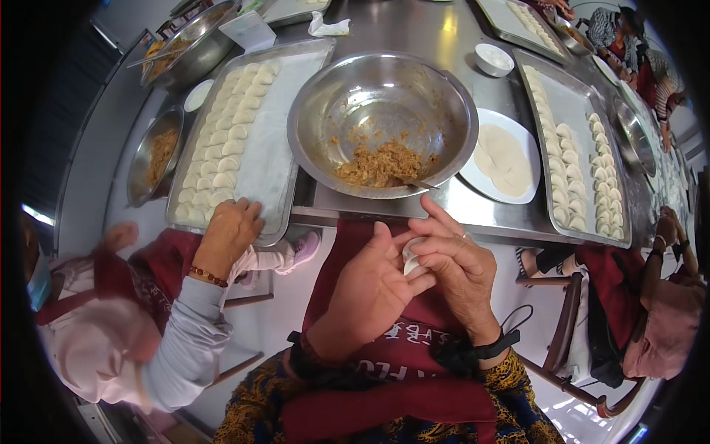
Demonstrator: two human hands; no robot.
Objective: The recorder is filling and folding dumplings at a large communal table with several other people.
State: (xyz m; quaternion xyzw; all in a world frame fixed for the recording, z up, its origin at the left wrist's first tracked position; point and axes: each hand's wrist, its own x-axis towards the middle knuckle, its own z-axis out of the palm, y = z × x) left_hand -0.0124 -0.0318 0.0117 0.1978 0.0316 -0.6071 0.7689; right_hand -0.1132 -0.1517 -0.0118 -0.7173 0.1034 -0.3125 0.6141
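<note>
Between my two hands, above my red apron, is a small folded dumpling (413, 258). The fingers of my right hand (457, 261) pinch it from the right. My left hand (369, 283) lies palm up beside it, its fingers partly behind the dumpling, so their hold is hard to see. Just beyond my hands stands a wide steel bowl (383, 72) with brown minced filling (383, 164) and a utensil (415, 182) in it. Right of the bowl, a white plate (471, 166) carries flat round dough wrappers (502, 158).
A co-worker's hand (230, 227) rests at the near end of the left metal tray (277, 139), which holds rows of dumplings. Another dumpling tray (585, 105) lies at the right, near a small bowl of white powder (493, 61). Co-workers sit on both sides.
</note>
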